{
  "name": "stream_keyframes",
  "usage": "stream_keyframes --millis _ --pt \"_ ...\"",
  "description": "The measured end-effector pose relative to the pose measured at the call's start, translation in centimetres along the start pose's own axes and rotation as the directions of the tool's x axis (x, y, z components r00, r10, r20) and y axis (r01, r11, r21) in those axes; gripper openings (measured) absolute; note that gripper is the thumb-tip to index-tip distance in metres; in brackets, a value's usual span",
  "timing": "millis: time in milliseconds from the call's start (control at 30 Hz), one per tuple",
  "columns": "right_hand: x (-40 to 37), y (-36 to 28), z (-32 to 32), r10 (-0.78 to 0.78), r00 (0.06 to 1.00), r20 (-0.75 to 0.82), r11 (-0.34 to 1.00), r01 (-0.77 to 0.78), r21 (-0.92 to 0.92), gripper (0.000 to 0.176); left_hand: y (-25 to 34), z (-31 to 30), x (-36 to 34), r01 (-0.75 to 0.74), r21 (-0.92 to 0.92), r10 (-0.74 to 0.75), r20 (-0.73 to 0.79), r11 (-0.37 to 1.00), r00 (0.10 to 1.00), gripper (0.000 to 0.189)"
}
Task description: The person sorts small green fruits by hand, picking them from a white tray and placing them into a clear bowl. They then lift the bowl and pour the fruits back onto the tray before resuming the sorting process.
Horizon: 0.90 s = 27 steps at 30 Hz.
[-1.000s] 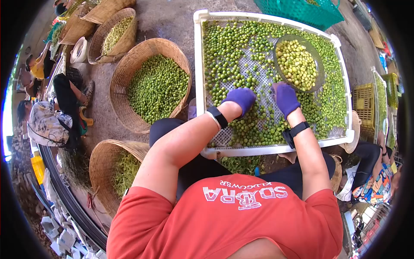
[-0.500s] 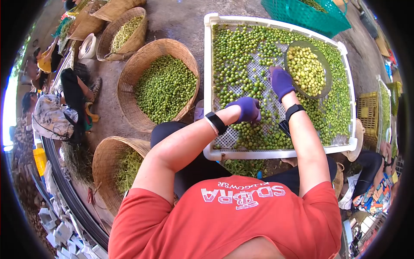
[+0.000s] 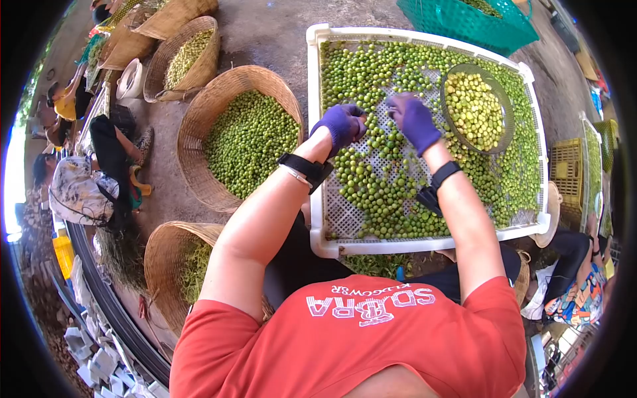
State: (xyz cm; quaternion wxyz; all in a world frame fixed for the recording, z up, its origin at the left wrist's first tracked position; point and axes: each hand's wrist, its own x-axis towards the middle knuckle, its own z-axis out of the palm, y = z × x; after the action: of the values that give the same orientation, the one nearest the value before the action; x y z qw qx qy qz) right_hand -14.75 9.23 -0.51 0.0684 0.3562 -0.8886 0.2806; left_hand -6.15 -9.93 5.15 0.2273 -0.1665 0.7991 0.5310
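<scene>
fruit: small round green fruit (image 3: 388, 192), loads of it, in a single layer on a white perforated tray (image 3: 424, 245) right in front of the person. It's thickest on the near side and along the edges, and bare tray bottom shows in the middle and the near-left corner.
left hand (image 3: 342, 125): purple glove, black band on the wrist, fingers curled in. It's right over the fruit in the tray's left-middle, and honestly I can't tell if there's anything in it.
right hand (image 3: 413, 119): same glove, also curled, just beside the left one with a small gap between them. Can't tell what it's got either.
bowl (image 3: 510, 123): round, sitting on the tray just to the right of the right hand, full of paler yellow-green fruit.
big basket (image 3: 192, 166): wicker, on the floor left of the tray, filled with green fruit.
other baskets: one further back (image 3: 207, 63) with yellowish fruit, and one nearer (image 3: 159, 259) with stringy green stuff.
crate (image 3: 464, 20): green plastic, past the tray's far edge.
</scene>
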Motion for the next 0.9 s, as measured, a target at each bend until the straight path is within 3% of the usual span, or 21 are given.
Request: stream_keyframes --millis 33,67,100,167,200,300,333,400,433,500,533,567,600,633,667,733,767,833,900 --pt "0.4 -0.2 1.0 0.007 1.000 0.023 1.000 -0.006 -0.020 0.009 -0.3 0.3 0.5 0.023 -0.034 -0.022 0.020 0.999 1.000 0.028" --pt "0.4 -0.2 1.7 -0.027 0.998 0.064 0.986 0.037 -0.164 0.010 -1.0 0.9 0.8 0.055 -0.252 -0.036 0.081 0.966 0.996 0.030" --pt "0.1 0.0 2.2 0.001 0.996 0.089 0.981 0.016 -0.193 0.011 -0.5 1.4 0.3 0.118 -0.387 -0.069 0.139 0.914 0.988 0.026" --pt "0.0 0.4 3.2 0.050 0.990 0.133 0.968 -0.016 -0.249 0.013 -1.4 1.9 0.5 0.163 -0.678 -0.026 0.208 0.717 0.978 0.025" --pt "0.1 0.3 3.2 0.066 0.985 0.161 0.967 -0.024 -0.253 0.010 -1.6 1.9 0.4 0.125 -0.718 0.034 0.203 0.685 0.979 0.028" --pt "-0.2 1.1 1.9 0.025 0.990 0.136 0.999 -0.021 -0.029 0.009 -1.5 2.1 1.3 0.237 -0.801 -0.037 0.260 0.550 0.965 0.030" --pt "0.0 1.5 0.8 0.127 0.987 0.099 0.992 -0.128 0.005 0.012 -1.6 2.0 1.6 0.181 -0.758 0.002 0.233 0.626 0.972 0.027" --pt "0.3 3.0 -1.5 0.143 0.989 -0.028 0.986 -0.144 -0.085 0.013 -2.2 1.9 2.0 0.063 -0.657 0.080 0.186 0.751 0.979 0.022" --pt "0.1 4.0 -1.9 0.149 0.985 -0.092 0.979 -0.160 -0.128 0.013 -2.5 2.0 2.2 -0.090 -0.537 0.196 0.143 0.839 0.970 0.023" --pt "-0.1 5.3 -1.3 0.185 0.983 -0.009 0.956 -0.182 -0.230 0.012 -3.1 2.0 2.6 -0.397 -0.231 0.418 0.052 0.888 0.907 0.024" --pt "-0.2 5.9 -0.9 0.204 0.979 0.027 0.941 -0.189 -0.281 0.012 -3.6 1.6 2.8 -0.660 0.115 0.656 0.076 0.742 0.751 0.026" --pt "-0.5 6.4 -0.6 0.231 0.972 0.028 0.939 -0.216 -0.269 0.013 -4.0 1.4 3.0 -0.796 0.424 0.817 0.191 0.432 0.545 0.027" --pt "-0.8 6.4 -0.5 0.258 0.966 0.030 0.936 -0.242 -0.257 0.016 -3.7 1.5 2.6 -0.780 0.373 0.792 0.162 0.503 0.589 0.028" --pt "-0.9 6.5 -0.5 0.283 0.959 0.034 0.932 -0.266 -0.244 0.018 -3.6 1.8 2.7 -0.684 0.121 0.677 0.098 0.719 0.729 0.028" --pt "-1.0 6.6 -0.5 0.283 0.958 0.045 0.934 -0.265 -0.240 0.019 -3.5 2.1 2.7 -0.508 -0.151 0.523 0.084 0.848 0.848 0.028" --pt "-0.9 6.3 -0.8 0.286 0.956 0.065 0.937 -0.264 -0.230 0.019 -4.2 2.6 3.0 -0.307 -0.400 0.378 0.113 0.864 0.919 0.028" --pt "-1.0 6.0 -0.9 0.302 0.949 0.093 0.935 -0.276 -0.221 0.018 -4.4 2.7 3.3 -0.342 -0.390 0.409 0.102 0.855 0.907 0.027" --pt "-1.4 4.7 -1.4 0.330 0.933 0.146 0.931 -0.297 -0.210 0.015 -3.7 2.2 2.7 -0.559 -0.134 0.571 0.076 0.818 0.818 0.028" --pt "-2.2 4.8 -1.2 0.292 0.945 0.145 0.948 -0.266 -0.175 0.017 -3.0 1.2 2.1 -0.762 0.366 0.773 0.153 0.535 0.616 0.029"
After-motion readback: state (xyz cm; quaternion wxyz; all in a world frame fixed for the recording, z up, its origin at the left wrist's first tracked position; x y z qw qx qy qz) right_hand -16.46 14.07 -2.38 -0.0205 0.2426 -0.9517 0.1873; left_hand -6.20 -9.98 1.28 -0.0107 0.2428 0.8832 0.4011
